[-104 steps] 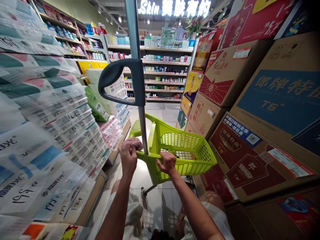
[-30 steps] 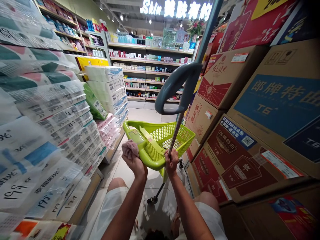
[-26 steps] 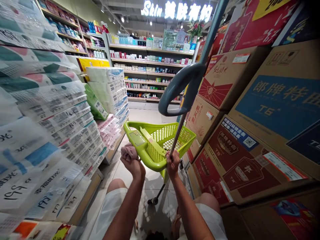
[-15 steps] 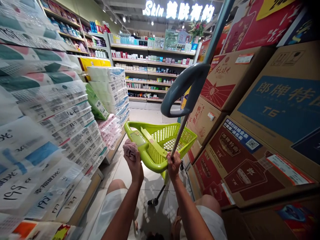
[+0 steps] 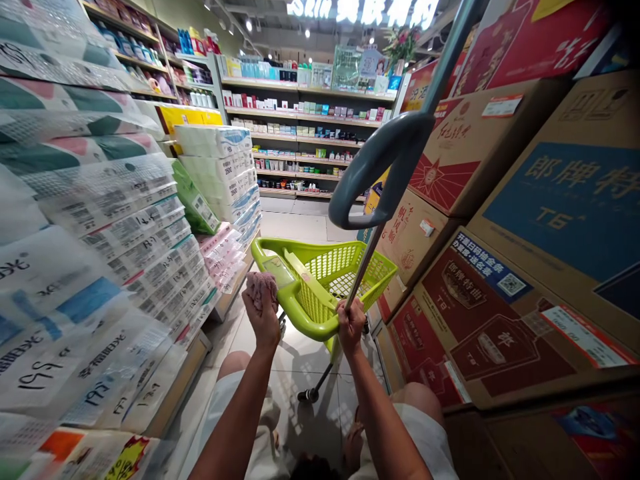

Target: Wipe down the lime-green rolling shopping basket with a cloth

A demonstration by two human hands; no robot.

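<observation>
In a supermarket aisle, a person is wiping the rim of a tilted green basket trolley (image 5: 320, 283), the left hand (image 5: 261, 313) closed on what looks like a pinkish cloth (image 5: 260, 288), the right hand (image 5: 351, 323) gripping the grey handle pole (image 5: 363, 270) to steady it, with the next stroke needing that firm hold

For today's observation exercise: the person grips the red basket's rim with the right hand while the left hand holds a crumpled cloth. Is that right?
Not quite: the head view shows the basket is lime green, not red. The right hand does grip its rim, and the left hand holds a crumpled cloth.
</observation>
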